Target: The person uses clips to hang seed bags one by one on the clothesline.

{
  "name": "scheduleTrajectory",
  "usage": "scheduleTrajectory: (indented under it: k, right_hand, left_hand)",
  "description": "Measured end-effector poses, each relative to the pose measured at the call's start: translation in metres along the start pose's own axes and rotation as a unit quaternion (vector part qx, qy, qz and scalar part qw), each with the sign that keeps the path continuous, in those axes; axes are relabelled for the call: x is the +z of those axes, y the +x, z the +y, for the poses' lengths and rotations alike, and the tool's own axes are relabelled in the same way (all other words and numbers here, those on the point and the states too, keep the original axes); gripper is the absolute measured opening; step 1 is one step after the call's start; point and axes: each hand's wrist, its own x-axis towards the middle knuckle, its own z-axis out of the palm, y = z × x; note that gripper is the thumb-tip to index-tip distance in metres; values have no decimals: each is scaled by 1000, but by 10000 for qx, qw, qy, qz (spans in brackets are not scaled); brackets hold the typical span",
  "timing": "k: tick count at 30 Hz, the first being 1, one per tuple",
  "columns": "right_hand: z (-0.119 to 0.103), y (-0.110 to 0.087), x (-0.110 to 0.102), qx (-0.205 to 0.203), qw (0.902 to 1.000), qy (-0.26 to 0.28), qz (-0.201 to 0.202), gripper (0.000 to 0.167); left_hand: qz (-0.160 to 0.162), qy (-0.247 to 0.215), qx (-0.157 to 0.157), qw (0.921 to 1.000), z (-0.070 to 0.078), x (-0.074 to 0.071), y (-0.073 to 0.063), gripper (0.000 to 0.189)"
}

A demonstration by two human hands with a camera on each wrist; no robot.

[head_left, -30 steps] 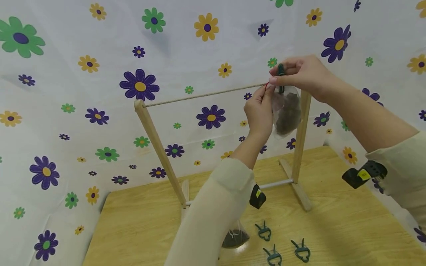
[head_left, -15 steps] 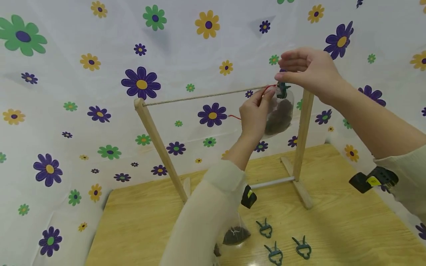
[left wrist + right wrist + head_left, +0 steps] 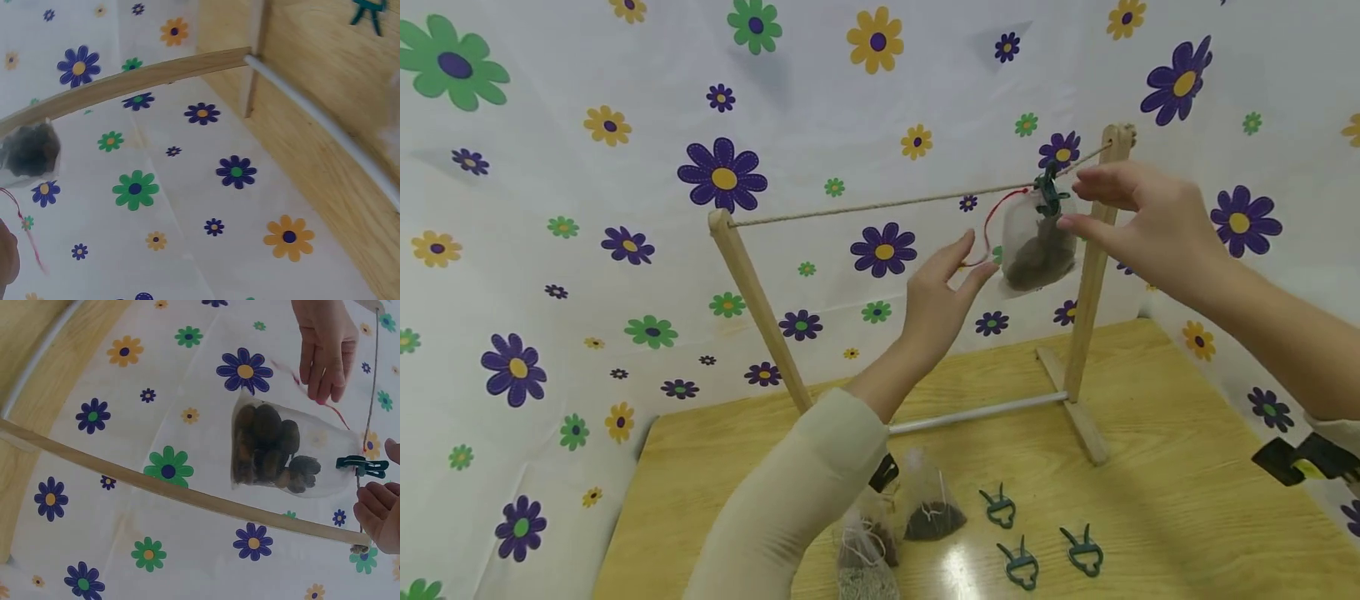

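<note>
A sheer drawstring bag [image 3: 1037,254] holding dark brown lumps hangs from a thin rope [image 3: 880,204], fastened by a dark green clip [image 3: 1049,193]. From the bag's top a red string [image 3: 988,221] curves down toward my left hand [image 3: 934,304], whose thumb and fingers are spread beside the bag. My right hand [image 3: 1161,221] is at the clip's right, thumb and fingers apart with nothing between them. In the right wrist view the clip [image 3: 361,466] sits across the rope and the bag's gathered mouth. A sliver of the left hand [image 3: 7,253] shows in the left wrist view.
The rope spans two wooden posts [image 3: 1086,308] joined low by a white rod [image 3: 977,414]. On the wooden table [image 3: 1180,467] lie three green clips [image 3: 1082,552]. Several filled sheer bags [image 3: 932,508] stand near the left forearm. Flower-printed sheeting [image 3: 820,108] surrounds the table.
Both hands have come away from the bag and clip, the left down and leftward, the right to the right. The left fingers have let go of the red string. The bag now hangs from the rope.
</note>
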Motion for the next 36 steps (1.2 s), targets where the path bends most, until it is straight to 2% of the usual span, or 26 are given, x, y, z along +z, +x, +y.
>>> scheduleTrajectory:
  k: [2, 5, 8, 12, 17, 22, 24, 27, 29, 32, 34, 36]
  right_hand:
    - [3, -6, 2, -93, 9998, -198, -7, 46]
    - [8, -16, 7, -293, 9988, -400, -45, 44]
    - [14, -27, 14, -514, 9974, -491, -94, 42]
    - [26, -43, 28, -725, 9954, -576, -234, 42]
    - [37, -62, 49, -867, 9925, -649, -570, 39]
    - [45, -81, 68, -437, 9861, -725, -1431, 42]
    - [49, -88, 75, -329, 9814, -690, -1760, 41]
    - [53, -96, 87, -426, 9771, -582, -2000, 37]
    - [55, -101, 94, -582, 9739, -707, -2078, 34]
    - [57, -112, 107, -842, 9671, -991, -2185, 34]
    - [58, -122, 115, -803, 9600, -1149, -2425, 36]
    - [62, -136, 125, -871, 9531, -1298, -2591, 38]
  left_hand:
    - [4, 200, 304, 9993, -3, -5, -11, 49]
    - [-283, 361, 421, 9981, -7, -11, -27, 47]
    - [-762, 491, 194, 9957, -11, -16, -44, 45]
    - [-1435, 683, -241, 9870, -18, -23, -64, 45]
    - [-2175, 749, -893, 9691, -28, -33, -90, 48]
    - [-2646, 544, -1611, 9493, -41, -46, -121, 49]
    - [-2742, 486, -1778, 9438, -47, -51, -134, 50]
    - [-2945, 570, -1901, 9348, -56, -59, -154, 49]
    - [-3123, 780, -1863, 9283, -62, -63, -166, 49]
    - [-3454, 994, -1960, 9123, -69, -70, -179, 49]
    - [-3616, 1032, -2073, 9031, -73, -75, -188, 48]
    - [-3666, 887, -2194, 8998, -77, -81, -198, 45]
